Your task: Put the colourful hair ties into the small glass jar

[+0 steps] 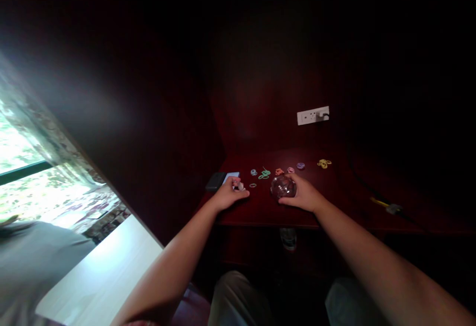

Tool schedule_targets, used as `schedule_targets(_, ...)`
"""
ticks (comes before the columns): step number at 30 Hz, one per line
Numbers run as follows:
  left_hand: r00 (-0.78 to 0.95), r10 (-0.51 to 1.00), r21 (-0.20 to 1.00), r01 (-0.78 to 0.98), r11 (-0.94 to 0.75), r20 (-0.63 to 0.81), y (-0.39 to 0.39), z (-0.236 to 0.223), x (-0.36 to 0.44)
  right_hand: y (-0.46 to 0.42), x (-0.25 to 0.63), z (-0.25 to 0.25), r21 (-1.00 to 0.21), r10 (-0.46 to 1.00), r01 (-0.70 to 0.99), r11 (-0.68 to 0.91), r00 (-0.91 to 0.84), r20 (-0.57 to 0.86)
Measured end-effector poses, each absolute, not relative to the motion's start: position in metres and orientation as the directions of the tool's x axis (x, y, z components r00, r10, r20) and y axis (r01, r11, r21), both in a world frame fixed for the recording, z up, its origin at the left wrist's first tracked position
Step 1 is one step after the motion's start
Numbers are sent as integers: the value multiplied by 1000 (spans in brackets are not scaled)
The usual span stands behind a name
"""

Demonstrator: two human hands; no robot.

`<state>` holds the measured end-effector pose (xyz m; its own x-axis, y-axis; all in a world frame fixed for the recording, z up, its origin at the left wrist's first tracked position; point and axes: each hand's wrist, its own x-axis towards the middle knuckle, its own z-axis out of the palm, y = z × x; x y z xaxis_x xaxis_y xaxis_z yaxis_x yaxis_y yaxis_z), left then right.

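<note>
Over the near part of the tabletop (256, 213), a clear round container (282, 188) is gripped by the right hand (305, 195), thumb and fingers curved around its side. A small whitish item (241, 187) is pinched in the left hand (226, 197), near a dark case (215, 182). Beyond, a single thin ring (253, 185) and blue (253, 172), green (264, 173), orange (279, 172), pink (290, 170), purple (300, 166) and yellow bands (324, 164) are spread. On the far wall, a white socket panel (305, 117) is mounted.

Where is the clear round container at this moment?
In the head view, right of centre, the clear round container is in the right hand, over the dark red table, on the near side of the orange bands.
</note>
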<state>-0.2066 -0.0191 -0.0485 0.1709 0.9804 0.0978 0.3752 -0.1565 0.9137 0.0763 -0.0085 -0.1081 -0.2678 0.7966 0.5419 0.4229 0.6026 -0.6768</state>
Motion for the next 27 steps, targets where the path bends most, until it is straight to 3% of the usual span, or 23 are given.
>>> schedule_targets(9, 164, 965, 743, 615, -263, 206, -30, -89, -204, -3, 76, -115, -731, 819, 371, 573, -301, 489)
schedule_targets(17, 217, 967, 582, 773, -254, 134, -23, -80, -209, -2, 75, -117, -760, 832, 343, 552, -283, 477)
schedule_targets(24, 285, 930, 227, 914, -336, 232, -6, -54, -192, -1, 74, -117, -785, 838, 311, 536, -311, 448)
schedule_targets(27, 393, 902, 71, 909, -411, 180, 1, -55, -171, -3, 73, -116, -787, 835, 302, 538, -315, 450)
